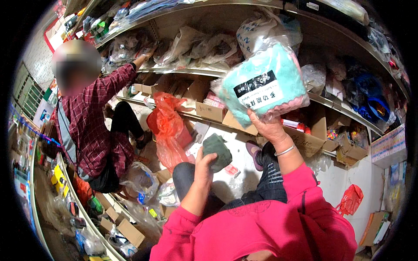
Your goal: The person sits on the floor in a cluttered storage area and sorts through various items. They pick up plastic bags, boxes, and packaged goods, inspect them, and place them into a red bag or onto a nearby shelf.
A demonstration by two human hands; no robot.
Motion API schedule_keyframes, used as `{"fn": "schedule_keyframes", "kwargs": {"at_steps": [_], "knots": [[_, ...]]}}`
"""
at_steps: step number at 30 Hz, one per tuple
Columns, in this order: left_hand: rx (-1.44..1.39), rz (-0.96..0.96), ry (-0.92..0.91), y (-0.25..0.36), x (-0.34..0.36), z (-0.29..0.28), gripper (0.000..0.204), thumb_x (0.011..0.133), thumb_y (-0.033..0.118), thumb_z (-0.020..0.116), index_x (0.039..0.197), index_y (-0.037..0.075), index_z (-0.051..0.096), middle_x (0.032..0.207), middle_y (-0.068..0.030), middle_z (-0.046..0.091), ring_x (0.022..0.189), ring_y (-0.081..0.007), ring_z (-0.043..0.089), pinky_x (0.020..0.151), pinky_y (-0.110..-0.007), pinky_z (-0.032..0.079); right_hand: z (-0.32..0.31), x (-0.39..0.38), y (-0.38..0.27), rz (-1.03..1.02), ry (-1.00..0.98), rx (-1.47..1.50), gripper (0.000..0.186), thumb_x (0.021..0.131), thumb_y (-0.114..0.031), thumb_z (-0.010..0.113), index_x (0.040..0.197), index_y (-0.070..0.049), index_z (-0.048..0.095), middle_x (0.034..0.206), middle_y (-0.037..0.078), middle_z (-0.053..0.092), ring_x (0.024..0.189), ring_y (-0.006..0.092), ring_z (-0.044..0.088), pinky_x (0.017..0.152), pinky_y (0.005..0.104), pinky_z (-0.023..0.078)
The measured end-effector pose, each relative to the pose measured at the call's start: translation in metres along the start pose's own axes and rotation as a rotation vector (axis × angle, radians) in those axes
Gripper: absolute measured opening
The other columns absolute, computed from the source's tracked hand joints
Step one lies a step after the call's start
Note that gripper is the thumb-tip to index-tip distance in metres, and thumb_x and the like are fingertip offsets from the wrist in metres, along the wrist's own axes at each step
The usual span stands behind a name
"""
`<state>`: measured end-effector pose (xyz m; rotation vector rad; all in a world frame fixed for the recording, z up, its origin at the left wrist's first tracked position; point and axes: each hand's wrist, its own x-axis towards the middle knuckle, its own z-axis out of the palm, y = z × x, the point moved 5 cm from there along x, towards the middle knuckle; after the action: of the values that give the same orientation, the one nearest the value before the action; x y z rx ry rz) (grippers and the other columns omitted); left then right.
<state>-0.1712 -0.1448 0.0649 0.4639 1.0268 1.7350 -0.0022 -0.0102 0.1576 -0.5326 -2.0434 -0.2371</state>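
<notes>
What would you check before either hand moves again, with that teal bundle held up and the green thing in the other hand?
1. Right hand has a firm hold on the bagged teal towel pack: ok, fingers support it from below.
2. Left hand grips the dark green folded cloth: ok, the cloth sits at the fingertips.
3. Plastic bag around the towel pack is intact: cannot tell, glare hides parts.
4. Space between the hands and the other person in the plaid shirt: ok, that person reaches to the shelf farther left.
5. Red plastic bag clear of the left hand: ok, apart.
6. Free spot on the shelf: not ok, crowded with bags.
</notes>
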Motion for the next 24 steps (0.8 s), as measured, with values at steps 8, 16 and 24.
{"fn": "schedule_keyframes", "kwargs": {"at_steps": [8, 16, 24], "knots": [[0.043, 0.044, -0.02, 0.022, 0.0, 0.004, 0.049, 0.067, 0.014, 0.054, 0.113, 0.002, 0.043, 0.101, -0.0104, 0.053, 0.09, -0.0225, 0.054, 0.078, -0.035, 0.046, -0.012, 0.0, 0.017, 0.494, -0.007, 0.79, 0.038, 0.077, -0.008, 0.058, 0.113, -0.004, 0.045, 0.103, 0.005, 0.051, 0.096, 0.0177, 0.047, 0.085, 0.0307, 0.037], [-0.082, 0.068, -0.199, 0.055, 0.001, 0.015, 0.055, 0.079, 0.025, 0.047, 0.128, 0.005, 0.031, 0.115, -0.0139, 0.047, 0.095, -0.0243, 0.052, 0.08, -0.035, 0.045, -0.034, -0.006, 0.033, 0.813, -0.194, 1.329, 0.05, 0.064, -0.002, 0.053, 0.113, -0.001, 0.047, 0.105, 0.006, 0.055, 0.095, 0.0158, 0.051, 0.085, 0.0279, 0.038], [0.592, -0.005, -0.4, 0.06, 0.034, -0.008, 0.047, 0.07, 0.007, 0.046, 0.117, -0.002, 0.047, 0.114, -0.0121, 0.05, 0.101, -0.0194, 0.05, 0.085, -0.027, 0.039, -0.057, 0.02, 0.02, 0.681, -0.656, 1.493, 0.057, 0.057, -0.006, 0.054, 0.113, 0.001, 0.048, 0.103, 0.007, 0.057, 0.093, 0.0151, 0.052, 0.082, 0.0266, 0.039]]}}
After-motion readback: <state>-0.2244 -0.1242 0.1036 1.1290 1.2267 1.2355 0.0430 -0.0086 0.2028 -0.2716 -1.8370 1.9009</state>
